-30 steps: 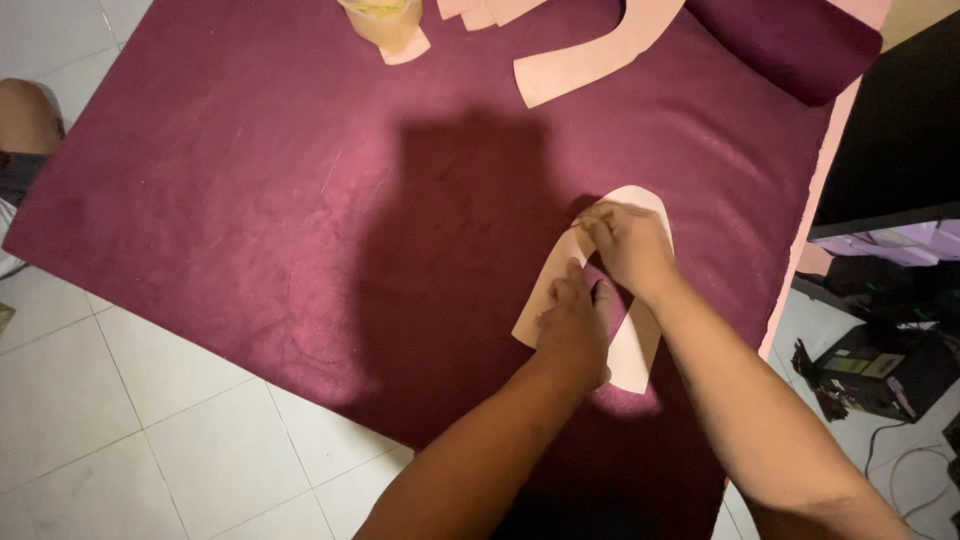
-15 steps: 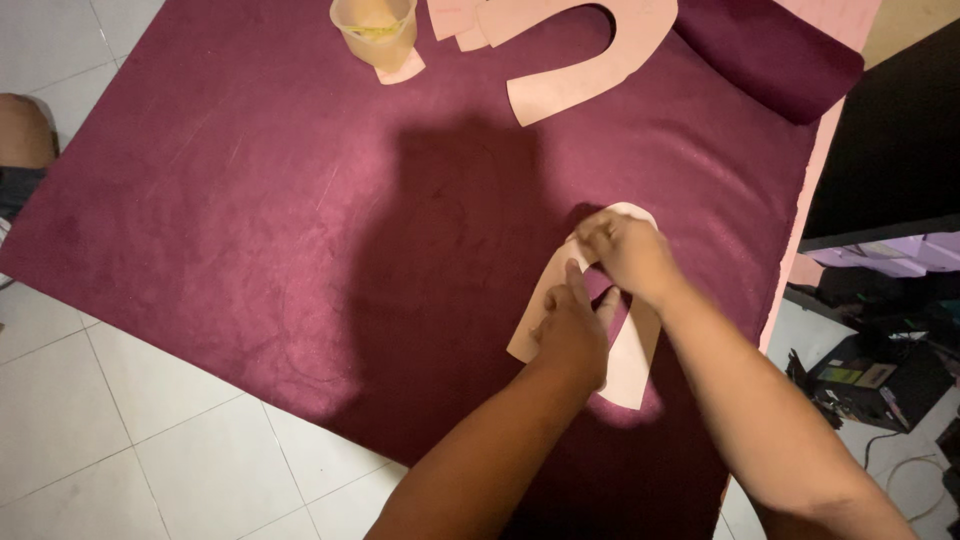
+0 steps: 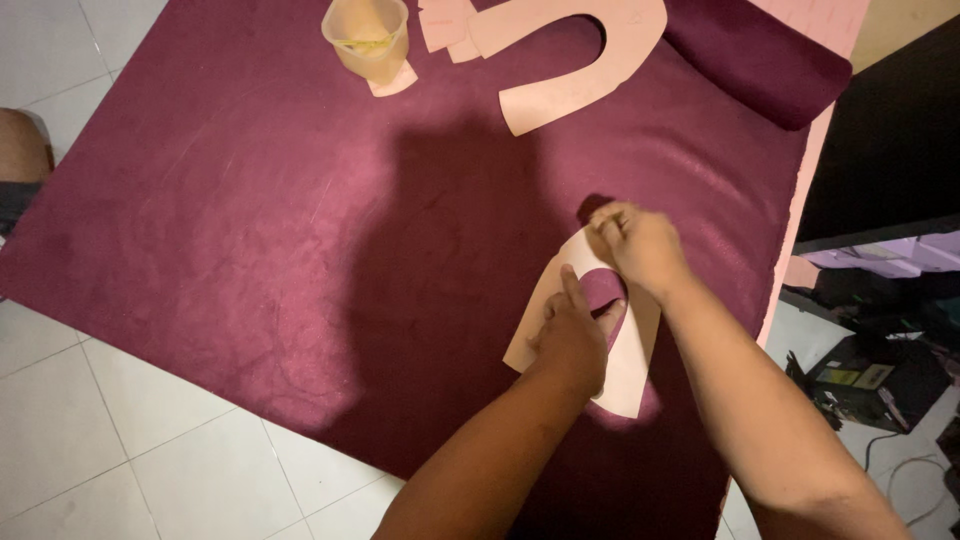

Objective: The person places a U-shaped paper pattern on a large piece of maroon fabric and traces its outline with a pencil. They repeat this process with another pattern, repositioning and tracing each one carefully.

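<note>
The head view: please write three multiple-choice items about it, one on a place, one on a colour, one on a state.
1. Where does the plastic cup stand?
A. at the far edge of the cloth
B. on the floor tiles
C. between the two hands

2. What colour is the cloth?
A. green
B. dark red-purple
C. white

3. What is the left hand doing?
A. lifting the cup
B. hanging off the cloth
C. pressing the pattern piece flat

Answers:
1. A: the plastic cup stands far from the hands, at the top of the picture.
2. B: the cloth is dark red-purple all over.
3. C: the left hand lies on the pattern piece, while the right hand is at its top end.
</note>
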The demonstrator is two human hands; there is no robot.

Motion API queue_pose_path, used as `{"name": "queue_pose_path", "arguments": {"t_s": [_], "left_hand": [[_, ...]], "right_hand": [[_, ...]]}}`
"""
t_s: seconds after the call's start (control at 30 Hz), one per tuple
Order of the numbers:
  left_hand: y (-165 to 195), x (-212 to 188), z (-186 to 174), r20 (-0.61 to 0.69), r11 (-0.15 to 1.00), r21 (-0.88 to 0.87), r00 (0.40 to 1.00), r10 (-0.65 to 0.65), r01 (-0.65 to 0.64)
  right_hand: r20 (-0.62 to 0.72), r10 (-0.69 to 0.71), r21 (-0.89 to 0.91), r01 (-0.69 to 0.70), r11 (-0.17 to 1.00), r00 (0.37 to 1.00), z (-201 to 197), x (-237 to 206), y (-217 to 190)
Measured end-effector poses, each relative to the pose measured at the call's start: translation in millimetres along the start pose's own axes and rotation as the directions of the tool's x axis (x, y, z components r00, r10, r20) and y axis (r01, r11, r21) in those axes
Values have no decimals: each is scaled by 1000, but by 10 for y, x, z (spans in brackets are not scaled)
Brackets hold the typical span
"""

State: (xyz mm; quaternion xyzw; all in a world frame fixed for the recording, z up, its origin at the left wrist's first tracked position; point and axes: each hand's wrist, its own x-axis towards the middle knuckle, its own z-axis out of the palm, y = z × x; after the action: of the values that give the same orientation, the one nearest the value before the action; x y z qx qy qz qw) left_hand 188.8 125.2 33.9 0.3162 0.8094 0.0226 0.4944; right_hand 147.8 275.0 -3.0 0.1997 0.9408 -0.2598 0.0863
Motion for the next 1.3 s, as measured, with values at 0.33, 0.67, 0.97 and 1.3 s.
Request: {"name": "queue_pose_path", "arguments": {"t_s": [0.33,0.67,0.97,1.3], "left_hand": [[35,-115,-141,29,971,-225,997,-71,75],[9,43,-93,-75,875,-468,980,-184,129],[64,275,-254,-300,992,121,952,59,-23],[121,380,-406,-199,985,172,978,64,-29]], "right_hand": [[-119,-45,109,58,992,992,-100,48,143],[-172,108,405,-30,914,979,-136,10,279],[-80,104,498,-51,866,991,-82,38,309],[-201,-49,70,64,995,978,-191,104,466]]}}
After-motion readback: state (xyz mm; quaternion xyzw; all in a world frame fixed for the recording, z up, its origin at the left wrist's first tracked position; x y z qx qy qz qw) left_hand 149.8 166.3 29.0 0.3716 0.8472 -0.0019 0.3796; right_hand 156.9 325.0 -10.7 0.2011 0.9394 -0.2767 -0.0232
